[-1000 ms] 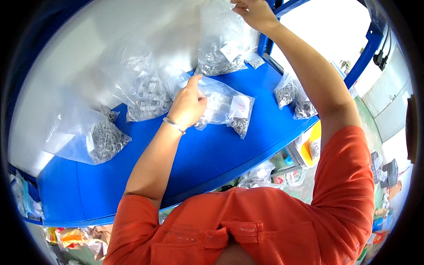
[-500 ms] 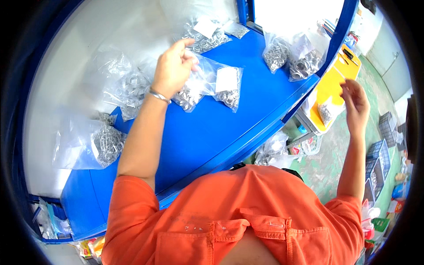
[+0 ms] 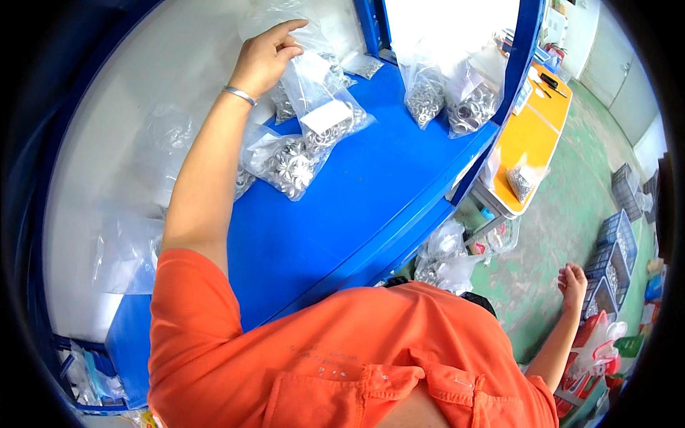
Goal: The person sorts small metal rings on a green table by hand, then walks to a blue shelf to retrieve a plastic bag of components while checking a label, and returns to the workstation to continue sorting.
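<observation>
A long yellow table (image 3: 536,121) and a scuffed green floor (image 3: 524,292), off to my right.
On the yellow table I see a small black tool (image 3: 549,80) and a little clear plastic bag of small grey bits (image 3: 521,184). Farther right, I see blue plastic baskets (image 3: 601,258) on the floor, and a pale grey door (image 3: 601,53) stands at the back.

blue shelf (image 3: 342,207) | white back panel (image 3: 121,121) | yellow-topped table (image 3: 531,135) | green floor (image 3: 514,292)
</observation>
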The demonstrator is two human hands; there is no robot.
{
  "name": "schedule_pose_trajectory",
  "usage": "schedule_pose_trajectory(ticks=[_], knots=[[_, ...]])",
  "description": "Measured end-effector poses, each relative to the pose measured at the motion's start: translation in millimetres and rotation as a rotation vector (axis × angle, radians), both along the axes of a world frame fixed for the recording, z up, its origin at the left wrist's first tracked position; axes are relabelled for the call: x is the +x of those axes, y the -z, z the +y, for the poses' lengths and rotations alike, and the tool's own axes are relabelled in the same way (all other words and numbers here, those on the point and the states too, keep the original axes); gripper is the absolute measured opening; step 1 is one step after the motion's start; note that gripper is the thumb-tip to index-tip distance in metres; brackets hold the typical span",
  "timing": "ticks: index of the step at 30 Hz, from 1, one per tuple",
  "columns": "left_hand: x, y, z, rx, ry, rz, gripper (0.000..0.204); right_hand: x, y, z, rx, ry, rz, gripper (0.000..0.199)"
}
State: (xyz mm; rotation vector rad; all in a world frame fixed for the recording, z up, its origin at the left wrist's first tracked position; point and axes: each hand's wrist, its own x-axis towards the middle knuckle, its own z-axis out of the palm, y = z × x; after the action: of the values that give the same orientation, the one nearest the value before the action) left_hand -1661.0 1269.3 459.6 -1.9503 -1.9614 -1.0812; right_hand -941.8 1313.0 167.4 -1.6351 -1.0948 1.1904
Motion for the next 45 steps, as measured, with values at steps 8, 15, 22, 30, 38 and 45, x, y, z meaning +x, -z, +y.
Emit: schedule_pose_trajectory(ticks=[8,15,22,30,38,45], knots=[[-15.8,42.5,13.0,0.062,-0.073,-0.090,0.030,85.2,113.5,-79.0,-0.322,0.303,0.234,0.010],[-34.2,35.6,39.0,0.092,-0.054,-0.080,0.023,142.4,166.5,-141.1,-0.578,0.637,0.315,0.010],[-40.8,19.0,38.1,0.067,-0.050,0.106,0.023,113.6,156.5,-190.5,-0.481,0.522,0.221,0.011],[-43.0,35.0,27.5,0.110,-0.278,0.246,0.028,150.5,169.2,-293.5,-0.492,0.448,0.024,0.010],[145.0,20.3,-39.9,-0.378,0.185,0.203,0.031,167.7,173.6,-390.5,-0.669,0.524,-0.067,0.006],[310.9,85.3,-90.2,-0.851,1.141,0.389,0.045,163.8,90.5,-414.5,-0.618,0.523,-0.219,0.012]])
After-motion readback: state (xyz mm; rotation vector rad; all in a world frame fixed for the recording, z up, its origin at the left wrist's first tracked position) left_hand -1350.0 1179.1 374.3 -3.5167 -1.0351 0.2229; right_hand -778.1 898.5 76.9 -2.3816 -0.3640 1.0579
